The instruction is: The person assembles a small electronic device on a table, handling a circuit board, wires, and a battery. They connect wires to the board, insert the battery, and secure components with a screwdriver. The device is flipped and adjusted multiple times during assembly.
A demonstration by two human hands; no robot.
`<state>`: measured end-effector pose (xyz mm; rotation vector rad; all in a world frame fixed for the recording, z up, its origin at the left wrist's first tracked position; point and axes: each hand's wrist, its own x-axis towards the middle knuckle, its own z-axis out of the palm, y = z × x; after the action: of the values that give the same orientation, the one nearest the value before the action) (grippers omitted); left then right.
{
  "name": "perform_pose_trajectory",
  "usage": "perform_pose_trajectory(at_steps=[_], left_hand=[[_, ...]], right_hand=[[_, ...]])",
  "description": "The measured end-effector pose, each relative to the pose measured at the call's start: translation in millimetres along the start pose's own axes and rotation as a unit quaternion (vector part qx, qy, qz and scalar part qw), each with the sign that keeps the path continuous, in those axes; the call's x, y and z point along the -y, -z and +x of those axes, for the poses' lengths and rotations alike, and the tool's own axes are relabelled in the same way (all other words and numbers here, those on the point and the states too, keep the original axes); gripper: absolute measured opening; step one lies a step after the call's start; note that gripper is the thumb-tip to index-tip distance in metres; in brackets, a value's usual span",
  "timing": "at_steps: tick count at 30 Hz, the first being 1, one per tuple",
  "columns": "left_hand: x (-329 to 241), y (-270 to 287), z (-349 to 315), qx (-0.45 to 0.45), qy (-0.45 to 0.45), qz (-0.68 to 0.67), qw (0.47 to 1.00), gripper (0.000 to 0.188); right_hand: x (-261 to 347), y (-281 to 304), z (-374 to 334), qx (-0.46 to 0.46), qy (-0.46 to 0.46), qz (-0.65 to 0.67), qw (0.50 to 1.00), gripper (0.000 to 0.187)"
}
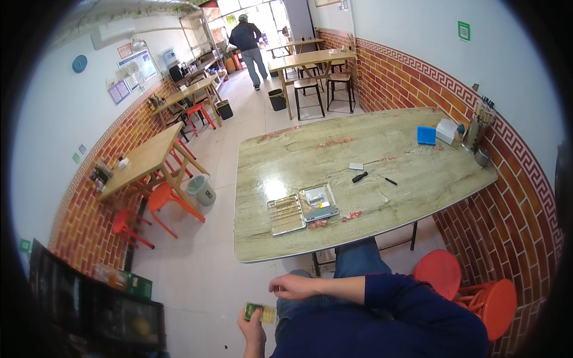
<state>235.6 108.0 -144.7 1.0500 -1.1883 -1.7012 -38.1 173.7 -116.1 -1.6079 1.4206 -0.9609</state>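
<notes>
Low beside my left knee, my left hand (253, 327) grips a small flat green-and-yellow packet (260, 312), its thumb pressed on the front. My right hand (292, 287) hovers over my lap, fingers curled downward; whatever they may hold is hidden. Beyond both hands, on the wood-patterned table (256, 173), lies an opened flat case: one half a slotted tray (287, 215), the other a shell (319, 202) with small parts inside. To its right are a black-handled screwdriver (359, 177), a thin black rod (391, 181), a small white block (356, 166) and a clear plastic scrap (384, 197).
A blue box (426, 135), a white box (446, 130) and a metal utensil holder (476, 131) stand at the table's far right. Red stools (439, 273) are stacked by my right side. A bin (202, 190) stands left of the table. A person (246, 45) walks at the back.
</notes>
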Motion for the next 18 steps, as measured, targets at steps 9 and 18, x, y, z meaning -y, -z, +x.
perform_pose_trajectory(at_steps=[9, 18], left_hand=[[-75.1, -134.0, 42.2, 0.163, -0.057, -0.109, 0.979, 0.023], [-123.3, -181.1, 46.8, 0.372, -0.015, 0.059, 0.926, 0.060]], right_hand=[[111.0, 84.3, -29.7, -0.215, 0.303, -0.281, 0.885, 0.015], [118.2, 128.7, -55.9, -0.294, 0.230, -0.359, 0.855, 0.014]])
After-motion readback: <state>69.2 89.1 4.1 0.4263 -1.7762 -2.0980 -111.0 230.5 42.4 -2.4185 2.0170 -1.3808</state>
